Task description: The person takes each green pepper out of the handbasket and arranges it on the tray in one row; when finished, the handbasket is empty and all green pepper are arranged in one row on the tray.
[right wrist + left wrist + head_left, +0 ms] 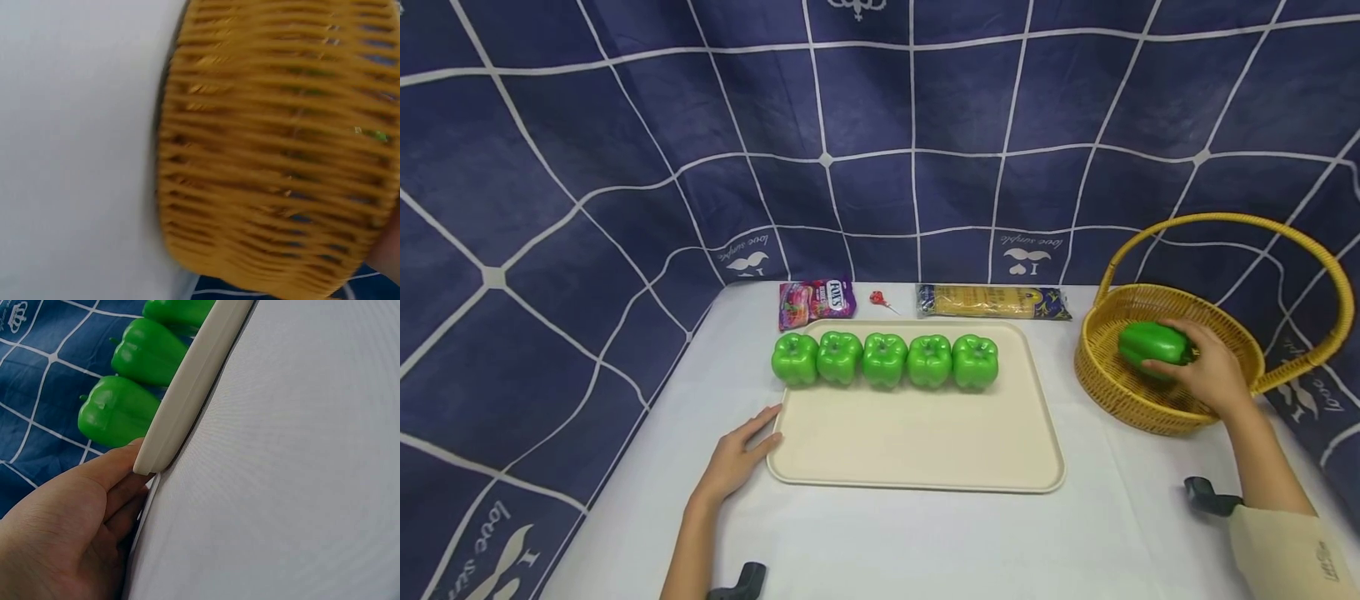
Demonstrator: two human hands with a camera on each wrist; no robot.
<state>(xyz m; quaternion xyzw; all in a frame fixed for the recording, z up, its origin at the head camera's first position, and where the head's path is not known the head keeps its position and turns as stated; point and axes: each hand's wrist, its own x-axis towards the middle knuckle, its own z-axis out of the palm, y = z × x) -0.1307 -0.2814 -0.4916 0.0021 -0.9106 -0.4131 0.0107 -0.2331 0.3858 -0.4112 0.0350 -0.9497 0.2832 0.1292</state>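
Observation:
My right hand is inside the yellow wicker basket, gripping a green bell pepper that lies on its side, fingers on its far side and thumb on the near side. In the right wrist view the basket's woven wall hides most of that hand. My left hand rests on the white table, its extended fingertips against the left edge of a cream tray. The left wrist view has those fingers at the tray's rim. Several green bell peppers stand in a row along the tray's far side.
Behind the tray lie a purple candy bag, a small red-wrapped lollipop and a long pack of pasta. The basket's tall handle arches upright. A blue checked cloth hangs at the back and sides.

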